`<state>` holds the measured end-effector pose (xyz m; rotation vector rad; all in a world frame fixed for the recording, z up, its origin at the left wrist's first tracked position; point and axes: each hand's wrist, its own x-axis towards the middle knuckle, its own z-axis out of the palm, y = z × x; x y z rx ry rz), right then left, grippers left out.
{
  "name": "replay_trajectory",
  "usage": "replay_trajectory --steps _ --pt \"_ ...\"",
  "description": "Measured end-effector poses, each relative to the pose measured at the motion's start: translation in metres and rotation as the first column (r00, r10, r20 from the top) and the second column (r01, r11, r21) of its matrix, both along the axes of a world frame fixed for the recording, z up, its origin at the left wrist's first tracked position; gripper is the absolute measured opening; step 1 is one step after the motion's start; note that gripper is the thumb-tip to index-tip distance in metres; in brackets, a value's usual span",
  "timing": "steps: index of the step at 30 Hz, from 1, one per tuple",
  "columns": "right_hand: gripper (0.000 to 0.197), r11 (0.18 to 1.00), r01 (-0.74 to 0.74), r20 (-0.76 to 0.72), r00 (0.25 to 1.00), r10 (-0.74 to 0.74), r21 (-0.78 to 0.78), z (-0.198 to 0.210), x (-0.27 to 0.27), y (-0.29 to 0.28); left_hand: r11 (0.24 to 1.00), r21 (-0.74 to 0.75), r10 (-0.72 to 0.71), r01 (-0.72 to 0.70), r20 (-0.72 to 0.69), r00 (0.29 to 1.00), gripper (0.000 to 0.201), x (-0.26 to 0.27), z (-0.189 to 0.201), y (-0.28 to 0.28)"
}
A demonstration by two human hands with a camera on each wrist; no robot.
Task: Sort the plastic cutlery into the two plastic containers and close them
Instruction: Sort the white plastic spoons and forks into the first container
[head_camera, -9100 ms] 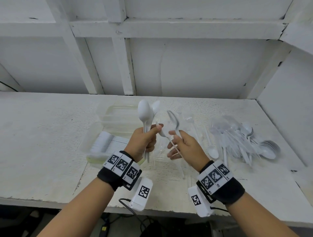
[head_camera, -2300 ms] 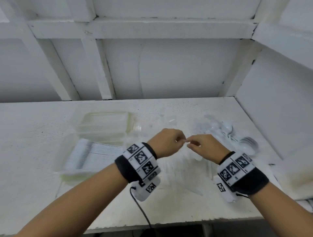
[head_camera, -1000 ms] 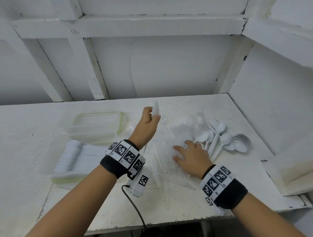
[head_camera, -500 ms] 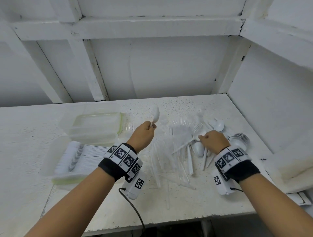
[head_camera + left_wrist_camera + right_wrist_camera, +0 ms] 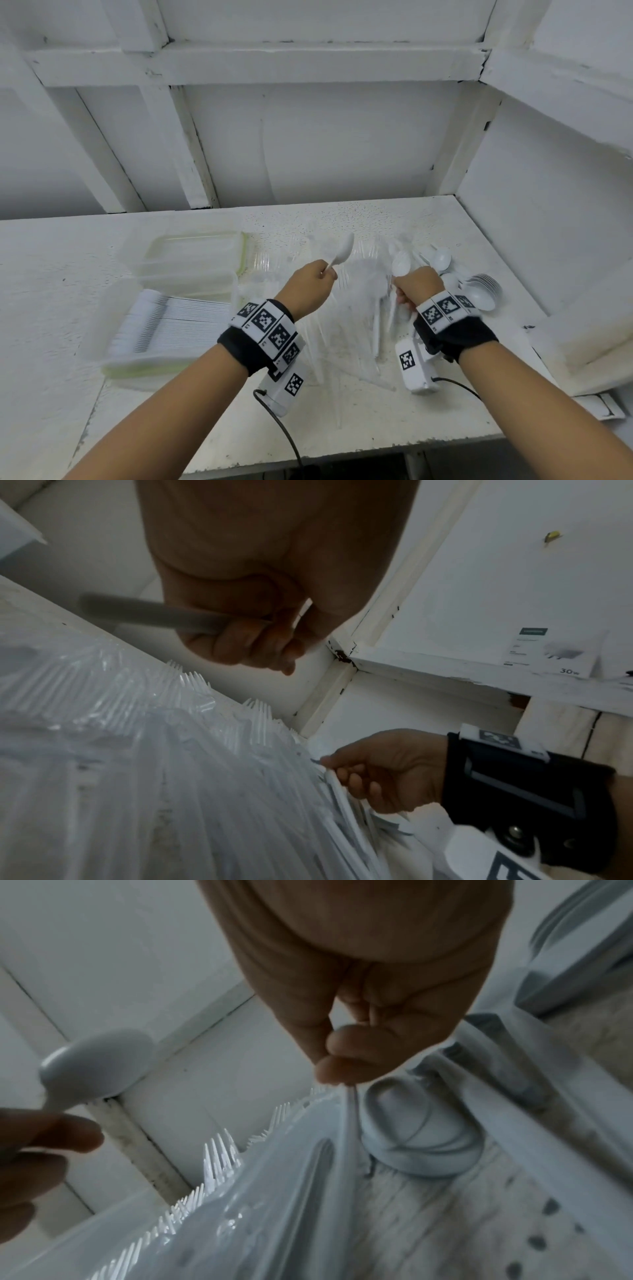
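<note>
My left hand [image 5: 323, 274] grips the handle of a white spoon [image 5: 342, 254], bowl up, above the table's middle. In the left wrist view the fist [image 5: 246, 634] is curled round that handle [image 5: 154, 615]. My right hand [image 5: 400, 287] pinches the handle of a second white spoon [image 5: 401, 263]; its fingertips [image 5: 339, 1066] meet on the thin handle [image 5: 349, 1123]. A pile of clear forks [image 5: 352, 308] lies between and under the hands. Loose white spoons [image 5: 476, 294] lie at the right. The near container [image 5: 137, 371] holds a row of white cutlery. The far container [image 5: 244, 253] looks empty.
A white box [image 5: 582, 342] stands at the table's right edge, under the side wall. The back wall with its beams is close behind the containers. A cable [image 5: 287, 442] hangs over the front edge [image 5: 342, 455].
My right hand has picked a white spoon out of the heap and raised it upright. The left hand keeps its spoon and has barely moved.
</note>
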<state>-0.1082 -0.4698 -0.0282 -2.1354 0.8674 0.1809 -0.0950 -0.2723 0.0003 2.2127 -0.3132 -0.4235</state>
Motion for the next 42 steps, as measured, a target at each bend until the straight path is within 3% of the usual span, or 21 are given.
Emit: replay_trajectory --steps 4,8,14,22,26,29,31,34,38,42 --pt "0.041 0.994 -0.013 0.135 0.990 0.028 -0.108 0.001 -0.006 -0.007 0.995 0.057 -0.080 0.079 0.012 0.997 0.022 -0.006 -0.005 -0.019" --pt "0.046 0.997 -0.041 0.226 0.973 0.056 -0.071 0.006 -0.016 -0.012 0.981 0.121 -0.154 0.154 -0.008 0.988 0.024 -0.011 -0.011 -0.044" --pt "0.022 0.988 -0.083 0.315 0.948 0.038 0.131 0.013 -0.030 -0.003 0.997 -0.008 -0.078 0.077 -0.040 0.996 0.019 -0.009 -0.019 -0.059" --pt "0.027 0.987 -0.143 0.293 0.942 0.160 -0.079 0.013 -0.032 0.004 0.999 -0.049 -0.014 0.011 -0.062 0.998 0.015 -0.004 -0.025 -0.046" --pt "0.018 1.000 0.013 0.365 0.931 -0.016 0.012 0.017 -0.030 0.003 0.999 -0.046 -0.021 0.018 -0.064 0.998 0.015 -0.005 -0.028 -0.049" --pt "0.023 0.998 0.057 0.279 0.959 -0.047 -0.027 0.013 -0.027 -0.002 0.999 -0.048 -0.013 0.009 -0.072 0.997 0.015 -0.005 -0.031 -0.052" --pt "0.031 0.996 -0.049 0.114 0.992 0.057 -0.077 0.006 -0.028 0.000 0.999 -0.038 -0.016 0.013 -0.072 0.997 0.016 -0.005 -0.032 -0.052" --pt "0.039 0.956 -0.230 -0.060 0.973 0.223 -0.180 -0.008 -0.028 0.007 1.000 -0.013 -0.018 0.018 -0.060 0.998 0.017 -0.005 -0.033 -0.050" --pt "0.038 0.953 -0.225 -0.043 0.974 0.221 -0.203 -0.015 -0.024 0.009 0.999 0.010 -0.030 0.031 -0.047 0.998 0.022 -0.005 -0.033 -0.049" --pt "0.030 0.950 -0.138 0.135 0.974 0.181 -0.279 -0.003 -0.028 0.002 0.986 0.134 -0.098 0.098 -0.011 0.995 0.036 -0.006 -0.035 -0.057"
